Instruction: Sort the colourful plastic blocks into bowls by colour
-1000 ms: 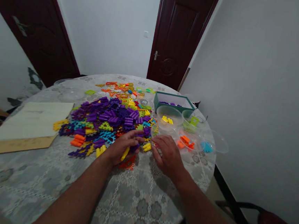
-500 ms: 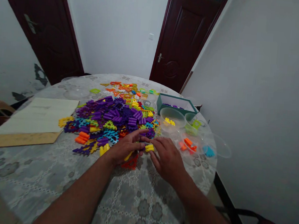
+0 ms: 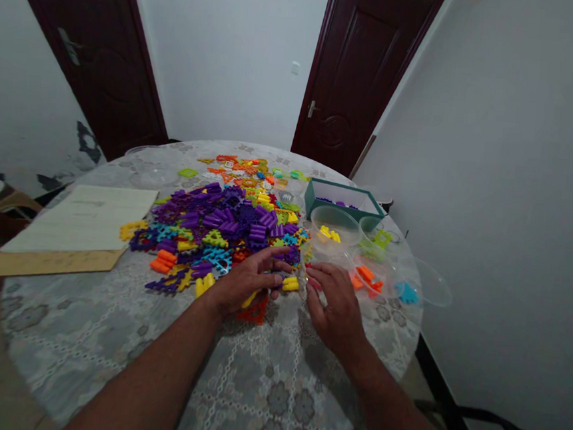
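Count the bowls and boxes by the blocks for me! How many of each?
Clear bowls: 4, holding yellow, green, orange and blue pieces
Green box: 1
Total: 5

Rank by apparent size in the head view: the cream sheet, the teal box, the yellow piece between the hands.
1. cream sheet, clearly largest.
2. teal box.
3. yellow piece, smallest though nearest the camera.
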The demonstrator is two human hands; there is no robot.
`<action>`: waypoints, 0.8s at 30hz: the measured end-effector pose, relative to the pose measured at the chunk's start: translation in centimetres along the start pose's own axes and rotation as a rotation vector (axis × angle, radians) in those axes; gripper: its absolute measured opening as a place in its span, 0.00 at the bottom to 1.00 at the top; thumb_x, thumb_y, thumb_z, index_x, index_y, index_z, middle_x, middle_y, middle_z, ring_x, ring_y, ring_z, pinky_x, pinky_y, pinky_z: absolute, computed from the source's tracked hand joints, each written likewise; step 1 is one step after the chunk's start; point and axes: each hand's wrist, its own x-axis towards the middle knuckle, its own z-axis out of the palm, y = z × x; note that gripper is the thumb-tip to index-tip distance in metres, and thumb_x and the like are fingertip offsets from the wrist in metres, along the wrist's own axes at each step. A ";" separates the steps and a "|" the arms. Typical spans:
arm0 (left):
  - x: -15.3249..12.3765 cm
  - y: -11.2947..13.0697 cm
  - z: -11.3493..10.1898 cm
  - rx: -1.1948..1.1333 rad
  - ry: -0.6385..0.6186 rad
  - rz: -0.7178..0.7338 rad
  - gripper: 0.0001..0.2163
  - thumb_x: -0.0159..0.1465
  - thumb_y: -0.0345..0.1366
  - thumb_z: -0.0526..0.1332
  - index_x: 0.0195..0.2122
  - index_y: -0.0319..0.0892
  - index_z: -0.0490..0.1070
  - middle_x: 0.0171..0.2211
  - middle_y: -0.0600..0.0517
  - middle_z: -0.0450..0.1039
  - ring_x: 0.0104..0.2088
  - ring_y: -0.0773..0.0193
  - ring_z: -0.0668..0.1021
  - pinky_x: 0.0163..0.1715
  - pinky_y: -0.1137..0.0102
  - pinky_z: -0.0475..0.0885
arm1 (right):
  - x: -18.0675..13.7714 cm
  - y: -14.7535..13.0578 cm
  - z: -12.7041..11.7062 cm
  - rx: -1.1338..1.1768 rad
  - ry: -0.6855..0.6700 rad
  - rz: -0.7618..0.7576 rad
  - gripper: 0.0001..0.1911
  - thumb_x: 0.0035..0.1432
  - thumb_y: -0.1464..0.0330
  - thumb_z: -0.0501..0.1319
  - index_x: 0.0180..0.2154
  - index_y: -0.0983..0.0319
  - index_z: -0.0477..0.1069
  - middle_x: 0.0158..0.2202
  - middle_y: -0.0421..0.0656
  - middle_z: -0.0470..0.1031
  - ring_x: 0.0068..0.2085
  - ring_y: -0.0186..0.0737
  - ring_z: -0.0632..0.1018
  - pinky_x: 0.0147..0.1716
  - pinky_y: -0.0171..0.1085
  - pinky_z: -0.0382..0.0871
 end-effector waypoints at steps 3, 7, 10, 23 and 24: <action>-0.2 0.2 0.2 -0.033 -0.026 0.001 0.34 0.62 0.34 0.72 0.69 0.51 0.66 0.57 0.41 0.74 0.28 0.70 0.77 0.22 0.76 0.66 | 0.8 -1.3 0.1 0.059 -0.078 -0.049 0.19 0.69 0.74 0.58 0.58 0.57 0.72 0.52 0.50 0.78 0.54 0.50 0.77 0.56 0.55 0.74; -0.6 0.6 0.5 -0.109 -0.075 -0.005 0.37 0.61 0.34 0.73 0.71 0.52 0.63 0.55 0.43 0.76 0.33 0.66 0.79 0.30 0.74 0.72 | 2.0 -3.0 0.6 0.195 -0.255 -0.087 0.23 0.67 0.76 0.59 0.61 0.60 0.69 0.59 0.52 0.76 0.62 0.49 0.75 0.62 0.52 0.71; -0.8 1.0 0.7 -0.127 -0.113 -0.007 0.39 0.60 0.31 0.73 0.72 0.52 0.63 0.53 0.43 0.77 0.41 0.60 0.81 0.35 0.72 0.73 | 2.9 -4.0 0.6 0.303 -0.384 -0.018 0.18 0.64 0.78 0.60 0.54 0.59 0.73 0.55 0.48 0.78 0.59 0.46 0.77 0.59 0.46 0.73; 0.3 0.6 0.1 -0.154 0.247 -0.025 0.25 0.64 0.50 0.69 0.58 0.43 0.74 0.35 0.53 0.72 0.18 0.77 0.61 0.14 0.78 0.53 | 9.5 4.1 -3.5 0.425 -0.382 0.343 0.14 0.63 0.67 0.66 0.51 0.59 0.80 0.44 0.44 0.84 0.37 0.37 0.81 0.36 0.36 0.78; 0.5 0.6 0.0 -0.188 0.280 -0.023 0.24 0.64 0.50 0.68 0.57 0.42 0.75 0.32 0.55 0.70 0.17 0.77 0.60 0.14 0.79 0.52 | 10.9 5.9 -3.4 0.424 -0.352 0.400 0.15 0.62 0.66 0.67 0.51 0.60 0.80 0.43 0.45 0.84 0.35 0.37 0.81 0.34 0.35 0.77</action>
